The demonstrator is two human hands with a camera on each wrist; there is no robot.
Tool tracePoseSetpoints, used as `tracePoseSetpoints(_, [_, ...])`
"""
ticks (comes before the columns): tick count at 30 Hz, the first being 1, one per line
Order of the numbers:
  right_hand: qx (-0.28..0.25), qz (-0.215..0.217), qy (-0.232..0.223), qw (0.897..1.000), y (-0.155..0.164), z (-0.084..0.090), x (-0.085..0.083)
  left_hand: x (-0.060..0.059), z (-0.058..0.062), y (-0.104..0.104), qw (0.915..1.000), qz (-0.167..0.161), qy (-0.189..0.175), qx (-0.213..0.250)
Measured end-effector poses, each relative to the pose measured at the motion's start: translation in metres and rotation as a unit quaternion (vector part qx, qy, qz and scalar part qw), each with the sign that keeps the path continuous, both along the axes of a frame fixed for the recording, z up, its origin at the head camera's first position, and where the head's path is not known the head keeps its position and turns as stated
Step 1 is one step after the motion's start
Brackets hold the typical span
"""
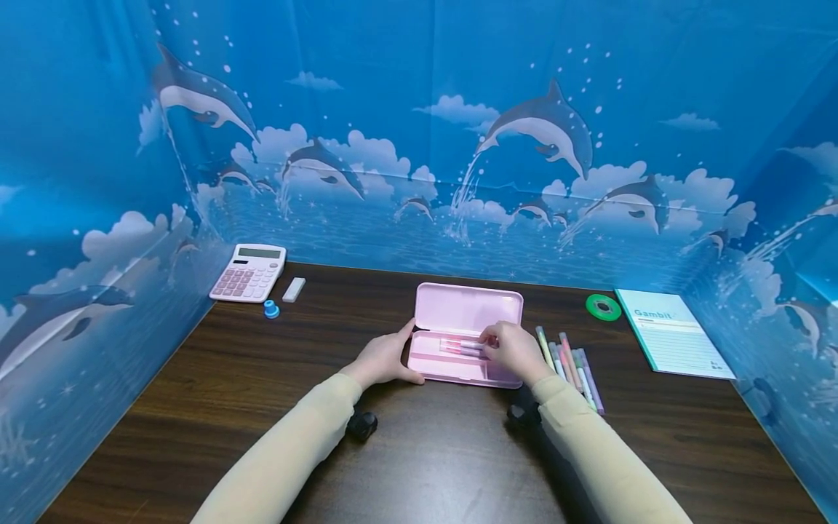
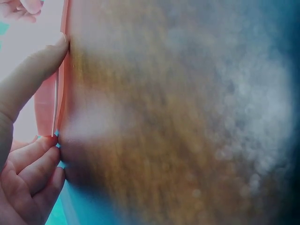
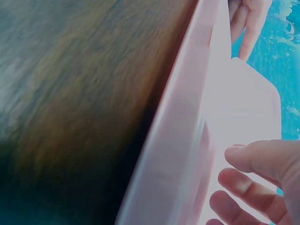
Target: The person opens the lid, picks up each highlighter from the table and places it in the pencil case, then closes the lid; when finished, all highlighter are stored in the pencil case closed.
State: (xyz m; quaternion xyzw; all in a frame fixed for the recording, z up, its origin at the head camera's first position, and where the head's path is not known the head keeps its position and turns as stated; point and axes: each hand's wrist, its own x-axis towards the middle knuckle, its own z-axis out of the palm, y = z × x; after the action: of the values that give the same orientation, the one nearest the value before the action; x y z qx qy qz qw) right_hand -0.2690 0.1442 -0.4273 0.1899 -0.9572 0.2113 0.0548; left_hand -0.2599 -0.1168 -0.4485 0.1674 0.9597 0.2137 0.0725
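— Where is the pencil case (image 1: 466, 335)?

— Open, mid-desk (image 1: 419, 451), between both hands. The left hand (image 1: 382, 359) clasps its left end; the right hand (image 1: 517, 351) pinches a pink pen (image 1: 460, 344) inside the tray.

— Beyond?

— Loose pens (image 1: 568, 362) lie just right.

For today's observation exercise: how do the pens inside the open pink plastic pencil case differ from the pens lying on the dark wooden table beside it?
The pens inside the pink pencil case lie crosswise along its tray, under the right hand; the loose pens on the table point away from the person, and no hand touches them. Those in the case look pink and white; the loose ones come in several pastel colours. There seem to be fewer in the case. Both groups lie flat, side by side.
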Motion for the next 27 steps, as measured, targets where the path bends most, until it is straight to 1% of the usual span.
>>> tracePoseSetpoints(6, [-0.007, -0.027, -0.01, 1.0, 0.013, -0.001, 0.002, -0.001, -0.002, 0.0, 1.0, -0.001, 0.003, 0.002])
tracePoseSetpoints(11, [-0.019, -0.05, -0.018, 0.998, 0.027, 0.001, 0.008, -0.002, -0.003, 0.0, 1.0, -0.002, 0.003, 0.007])
tracePoseSetpoints(22, [-0.03, -0.08, 0.008, 0.996, 0.054, 0.002, 0.018, -0.001, -0.001, 0.001, 1.0, 0.001, -0.003, 0.007])
tracePoseSetpoints(27, [-0.031, -0.107, -0.023, 0.993, 0.07, 0.004, 0.022, 0.0, -0.001, 0.0, 0.9999, 0.003, -0.002, 0.013])
